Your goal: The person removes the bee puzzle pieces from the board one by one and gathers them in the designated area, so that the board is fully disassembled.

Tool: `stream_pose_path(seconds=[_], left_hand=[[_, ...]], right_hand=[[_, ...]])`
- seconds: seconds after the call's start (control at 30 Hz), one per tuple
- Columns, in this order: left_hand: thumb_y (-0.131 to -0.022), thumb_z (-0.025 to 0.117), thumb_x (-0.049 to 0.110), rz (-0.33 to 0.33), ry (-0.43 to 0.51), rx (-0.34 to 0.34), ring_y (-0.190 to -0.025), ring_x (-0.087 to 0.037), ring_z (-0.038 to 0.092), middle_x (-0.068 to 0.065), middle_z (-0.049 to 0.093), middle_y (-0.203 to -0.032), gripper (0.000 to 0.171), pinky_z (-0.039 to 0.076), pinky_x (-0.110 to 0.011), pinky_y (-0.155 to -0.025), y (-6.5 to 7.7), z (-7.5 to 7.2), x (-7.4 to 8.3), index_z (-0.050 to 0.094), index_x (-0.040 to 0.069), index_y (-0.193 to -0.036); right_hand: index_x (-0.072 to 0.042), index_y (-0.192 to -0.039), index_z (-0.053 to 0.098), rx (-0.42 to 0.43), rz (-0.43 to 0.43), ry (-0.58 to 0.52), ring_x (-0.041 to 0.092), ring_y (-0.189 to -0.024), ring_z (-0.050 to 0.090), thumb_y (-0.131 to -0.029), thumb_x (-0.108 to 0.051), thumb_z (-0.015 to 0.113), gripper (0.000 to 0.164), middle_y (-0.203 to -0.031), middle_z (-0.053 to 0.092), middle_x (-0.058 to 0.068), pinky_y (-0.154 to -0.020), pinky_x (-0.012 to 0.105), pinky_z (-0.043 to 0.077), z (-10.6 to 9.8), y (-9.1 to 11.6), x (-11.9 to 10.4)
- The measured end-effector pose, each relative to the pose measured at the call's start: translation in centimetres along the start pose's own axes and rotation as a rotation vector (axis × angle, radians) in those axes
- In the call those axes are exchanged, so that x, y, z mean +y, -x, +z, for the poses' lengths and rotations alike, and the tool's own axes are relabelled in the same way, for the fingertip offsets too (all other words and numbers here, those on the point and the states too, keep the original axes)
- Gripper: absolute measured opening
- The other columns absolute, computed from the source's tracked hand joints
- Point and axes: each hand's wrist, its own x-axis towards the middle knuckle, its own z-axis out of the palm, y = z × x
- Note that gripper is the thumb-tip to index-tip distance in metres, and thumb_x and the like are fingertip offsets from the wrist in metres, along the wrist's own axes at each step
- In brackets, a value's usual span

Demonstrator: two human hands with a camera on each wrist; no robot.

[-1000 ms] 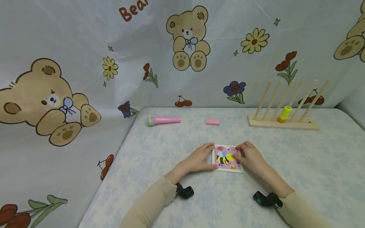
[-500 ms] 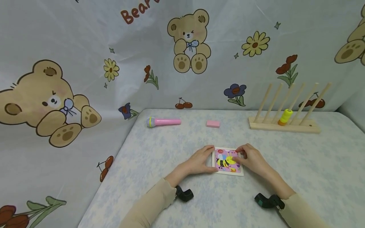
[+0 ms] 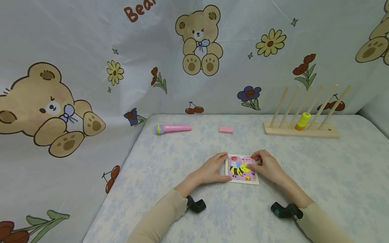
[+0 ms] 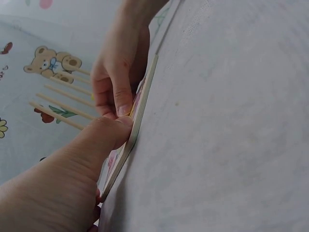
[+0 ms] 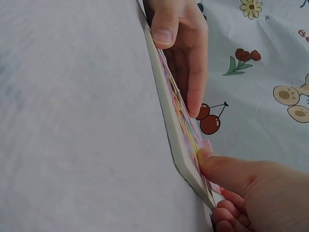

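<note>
A small square jigsaw puzzle (image 3: 238, 172) with a bee picture lies in a pale wooden frame on the table. My left hand (image 3: 209, 170) grips its left side, thumb on the near edge and fingertips at the far left corner. On the right, my right hand (image 3: 268, 167) pinches at the upper right part of the picture, its thumb over the bee's head. The right wrist view shows a tilted pink puzzle piece (image 5: 217, 188) between that thumb and the curled fingers. In the left wrist view the frame's edge (image 4: 139, 116) rests on the table.
A pink toy microphone (image 3: 176, 128) lies at the far left, and a small pink block (image 3: 226, 130) at the back middle. Back right stands a wooden peg rack (image 3: 301, 131) with upright sticks and yellow and orange rings (image 3: 303, 121) on one.
The head view shifts slightly. Both hands stay at the puzzle in nearly the same pose, and nothing else visibly moves.
</note>
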Motion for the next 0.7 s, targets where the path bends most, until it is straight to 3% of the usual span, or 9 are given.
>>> stream_pose_path(seconds=[0.7], left_hand=[[-0.085,0.064,0.051,-0.009,0.023,-0.013,-0.138,-0.018,0.022,-0.007,0.021,-0.153,0.089,0.023,-0.033,-0.109,0.1,-0.21,-0.09,0.024,0.003,-0.149]], right_hand=[[0.008,-0.111,0.054,0.013,-0.018,-0.027,0.019,-0.074,0.044,-0.08,-0.01,0.076,0.041,-0.088,0.051,0.01,-0.059,0.022,0.038,0.35,0.01,-0.42]])
